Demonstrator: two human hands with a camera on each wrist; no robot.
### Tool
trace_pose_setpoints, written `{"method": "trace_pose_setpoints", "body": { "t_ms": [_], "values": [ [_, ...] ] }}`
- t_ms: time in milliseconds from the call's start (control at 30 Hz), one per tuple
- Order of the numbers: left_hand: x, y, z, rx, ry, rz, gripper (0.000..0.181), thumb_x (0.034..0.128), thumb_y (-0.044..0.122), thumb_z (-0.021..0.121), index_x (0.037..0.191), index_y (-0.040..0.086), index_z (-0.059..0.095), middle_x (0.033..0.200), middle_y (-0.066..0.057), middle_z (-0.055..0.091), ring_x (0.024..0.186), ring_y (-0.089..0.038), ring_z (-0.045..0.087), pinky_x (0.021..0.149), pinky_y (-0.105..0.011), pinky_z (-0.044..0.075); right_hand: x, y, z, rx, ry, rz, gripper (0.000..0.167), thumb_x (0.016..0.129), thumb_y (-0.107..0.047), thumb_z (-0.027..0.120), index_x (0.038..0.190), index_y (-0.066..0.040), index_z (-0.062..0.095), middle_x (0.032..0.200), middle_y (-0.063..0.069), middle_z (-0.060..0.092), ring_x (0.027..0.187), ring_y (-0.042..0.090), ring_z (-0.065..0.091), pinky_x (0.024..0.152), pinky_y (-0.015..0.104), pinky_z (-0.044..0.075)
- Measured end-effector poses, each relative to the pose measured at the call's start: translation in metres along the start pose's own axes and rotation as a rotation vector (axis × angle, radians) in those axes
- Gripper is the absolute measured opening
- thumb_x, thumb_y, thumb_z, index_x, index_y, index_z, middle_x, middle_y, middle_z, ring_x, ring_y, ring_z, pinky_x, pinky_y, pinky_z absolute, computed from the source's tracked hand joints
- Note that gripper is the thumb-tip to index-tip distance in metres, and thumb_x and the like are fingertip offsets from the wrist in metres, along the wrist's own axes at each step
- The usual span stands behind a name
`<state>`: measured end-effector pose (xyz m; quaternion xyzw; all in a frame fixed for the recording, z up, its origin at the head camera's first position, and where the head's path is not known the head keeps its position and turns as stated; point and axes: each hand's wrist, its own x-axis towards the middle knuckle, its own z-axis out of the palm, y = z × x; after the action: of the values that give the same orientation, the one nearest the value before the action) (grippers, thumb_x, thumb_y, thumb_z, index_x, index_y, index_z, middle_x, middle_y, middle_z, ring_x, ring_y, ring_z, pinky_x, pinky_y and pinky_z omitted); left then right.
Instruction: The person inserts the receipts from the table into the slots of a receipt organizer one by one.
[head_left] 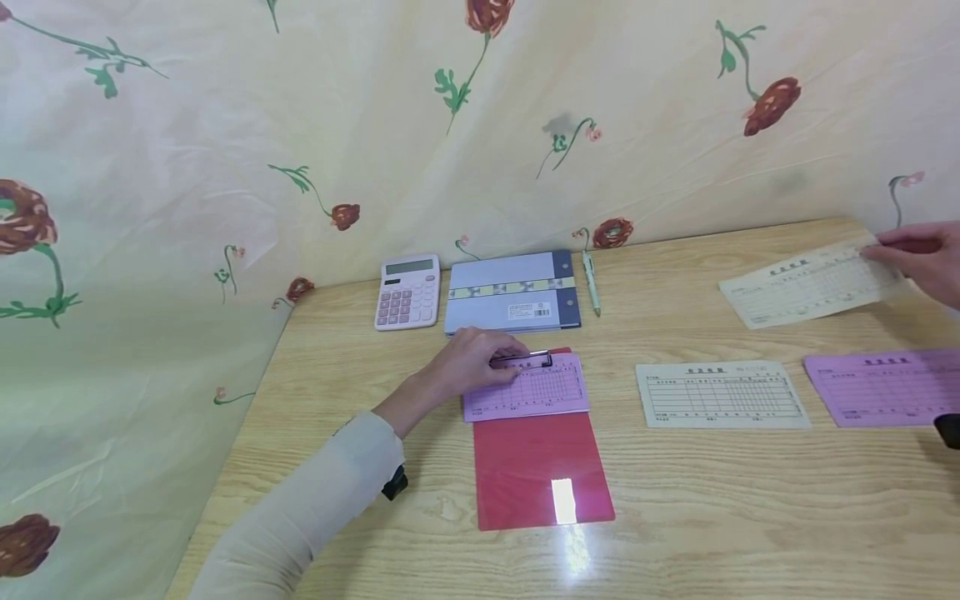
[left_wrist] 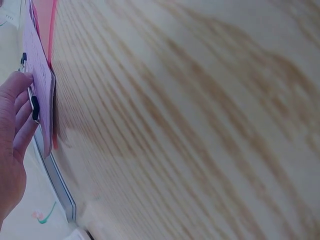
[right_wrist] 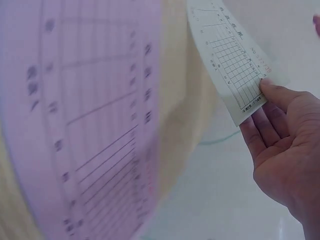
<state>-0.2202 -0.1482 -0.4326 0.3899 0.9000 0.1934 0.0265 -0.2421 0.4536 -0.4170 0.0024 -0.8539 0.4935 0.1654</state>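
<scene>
My left hand (head_left: 474, 360) is at the top of a red clipboard (head_left: 540, 471), its thumb and fingers pinching the metal clip (head_left: 534, 359). Pink printed forms (head_left: 528, 393) lie under that clip, over the board's upper part. In the left wrist view the thumb lies on the clip (left_wrist: 34, 102), with the other fingers behind it. At the far right, my right hand (head_left: 926, 257) pinches the right end of a white printed form (head_left: 813, 283), which is tilted up. The right wrist view shows the white form (right_wrist: 232, 62) between thumb and fingers.
Another white form (head_left: 722, 396) and a pink form (head_left: 888, 389) lie to the clipboard's right. Along the back stand a calculator (head_left: 407, 292), a blue-grey folder (head_left: 510, 292) and a green pen (head_left: 591, 283). A flowered cloth (head_left: 375, 125) borders the wooden table (head_left: 675, 517).
</scene>
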Motion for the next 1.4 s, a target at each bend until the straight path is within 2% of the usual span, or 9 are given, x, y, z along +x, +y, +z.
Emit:
{"method": "trace_pose_setpoints", "body": {
  "t_ms": [133,267,367,500,600,733,1000,1200,1400],
  "values": [
    [0.0,0.0,0.0,-0.005,0.002,0.001,0.028,0.0948,0.022,0.083,0.122,0.014,0.079,0.116,0.002,0.079,0.106,-0.01,0.075,0.087,-0.015,0.055,0.003,-0.024,0.006,-0.145,-0.042,0.023,0.056,0.106,-0.011,0.065,0.083,-0.062,0.061,0.071,-0.047,0.055,0.063,-0.021,0.051,0.056,0.006,0.04],
    [0.001,0.0,0.0,-0.013,0.003,0.001,0.028,0.0947,0.021,0.083,0.121,0.013,0.079,0.116,0.001,0.079,0.106,-0.01,0.075,0.087,-0.014,0.055,0.004,-0.05,0.011,-0.284,-0.063,0.066,0.03,0.107,-0.025,0.066,0.093,-0.051,0.068,0.072,-0.05,0.047,0.067,-0.021,0.046,0.057,0.009,0.039],
    [0.001,0.0,0.0,-0.016,0.0,-0.001,0.028,0.0948,0.021,0.083,0.122,0.013,0.079,0.116,0.001,0.079,0.106,-0.01,0.075,0.087,-0.015,0.055,0.003,-0.072,0.018,-0.34,-0.088,0.074,0.02,0.105,-0.03,0.069,0.116,-0.019,0.081,0.072,-0.05,0.047,0.071,-0.022,0.044,0.06,0.011,0.038],
    [0.0,0.001,0.0,-0.014,-0.006,-0.005,0.029,0.095,0.022,0.083,0.122,0.013,0.079,0.116,0.001,0.079,0.106,-0.01,0.075,0.087,-0.014,0.055,0.0,-0.099,0.029,-0.291,-0.131,0.01,0.03,0.103,-0.025,0.073,0.12,-0.002,0.08,0.071,-0.046,0.056,0.076,-0.025,0.047,0.101,0.011,0.035],
    [0.0,0.002,0.0,-0.011,-0.008,-0.007,0.028,0.095,0.022,0.083,0.122,0.013,0.079,0.116,0.001,0.079,0.106,-0.01,0.075,0.086,-0.014,0.055,-0.002,-0.117,0.039,-0.225,-0.173,-0.032,0.017,0.101,-0.021,0.075,0.112,-0.012,0.084,0.077,-0.041,0.064,0.079,-0.019,0.051,0.102,0.01,0.033],
    [0.0,0.003,-0.001,-0.005,-0.009,-0.003,0.028,0.0952,0.021,0.083,0.122,0.014,0.079,0.116,0.001,0.079,0.106,-0.01,0.075,0.087,-0.015,0.055,-0.006,-0.138,0.055,-0.144,-0.223,-0.095,0.015,0.099,-0.015,0.078,0.111,-0.008,0.083,0.084,-0.034,0.071,0.078,-0.012,0.06,0.064,0.008,0.042],
    [0.001,0.001,0.001,0.002,-0.01,-0.011,0.029,0.0954,0.022,0.082,0.123,0.014,0.079,0.117,0.002,0.079,0.107,-0.011,0.075,0.087,-0.015,0.055,-0.025,-0.17,0.101,-0.136,-0.334,-0.215,0.015,0.095,-0.004,0.08,0.108,0.003,0.081,0.09,-0.008,0.079,0.073,0.001,0.065,0.062,0.014,0.048],
    [0.001,0.001,0.0,-0.005,-0.018,-0.014,0.03,0.0951,0.021,0.083,0.124,0.013,0.079,0.117,0.001,0.079,0.107,-0.01,0.075,0.088,-0.016,0.055,-0.047,-0.186,0.14,-0.113,-0.499,-0.154,0.017,0.096,-0.006,0.079,0.112,-0.003,0.082,0.105,0.006,0.079,0.078,0.011,0.066,0.066,0.021,0.05],
    [0.0,0.003,-0.001,0.016,-0.035,-0.033,0.031,0.0952,0.022,0.083,0.125,0.014,0.078,0.118,0.002,0.079,0.107,-0.009,0.074,0.09,-0.018,0.055,-0.067,-0.19,0.176,0.019,-0.677,0.033,0.028,0.101,-0.012,0.074,0.125,0.003,0.075,0.115,0.014,0.077,0.088,0.019,0.073,0.075,0.029,0.06]
  ]
}}
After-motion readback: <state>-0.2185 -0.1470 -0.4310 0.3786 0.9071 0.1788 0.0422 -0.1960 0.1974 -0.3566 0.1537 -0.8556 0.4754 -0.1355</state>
